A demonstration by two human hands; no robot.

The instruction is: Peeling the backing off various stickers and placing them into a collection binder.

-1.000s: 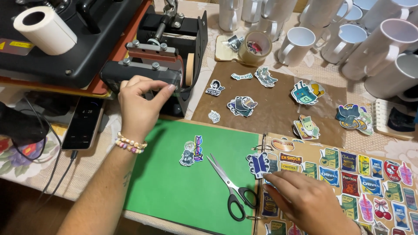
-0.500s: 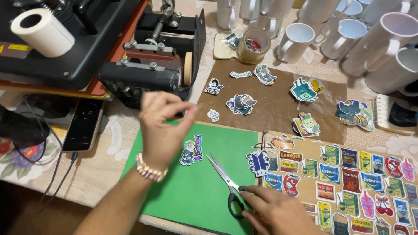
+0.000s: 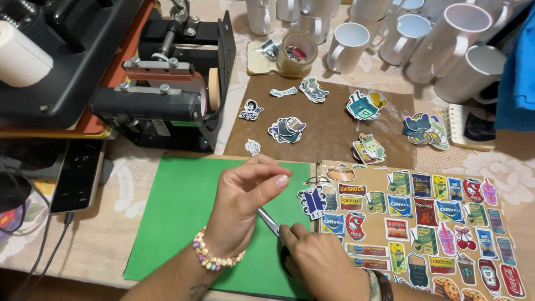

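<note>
My left hand (image 3: pixel 239 206), with a bead bracelet on the wrist, hovers over the green cutting mat (image 3: pixel 178 223). Its thumb and fingertips are pinched together, and I see nothing between them. It covers the spot where a small sticker lay. My right hand (image 3: pixel 320 262) is closed over the handles of the scissors (image 3: pixel 269 221) at the mat's right edge. Only the steel blades show, pointing up and left under my left fingers. A blue and white cut-out sticker (image 3: pixel 311 200) lies just right of the blades, at the edge of the sticker sheet (image 3: pixel 423 223).
A black mug press (image 3: pixel 167 100) and a flat heat press (image 3: pixel 61 61) stand at the back left, with a phone (image 3: pixel 78 175) in front. Cut stickers lie on brown paper (image 3: pixel 329 128). White mugs (image 3: pixel 446 39) and a tape roll (image 3: pixel 295 53) line the back. A spiral notebook (image 3: pixel 468 125) is at right.
My left hand came down from the mug press to the mat and now covers the small sticker there. My right hand slid left off the sticker sheet and closed on the scissors' handles.
</note>
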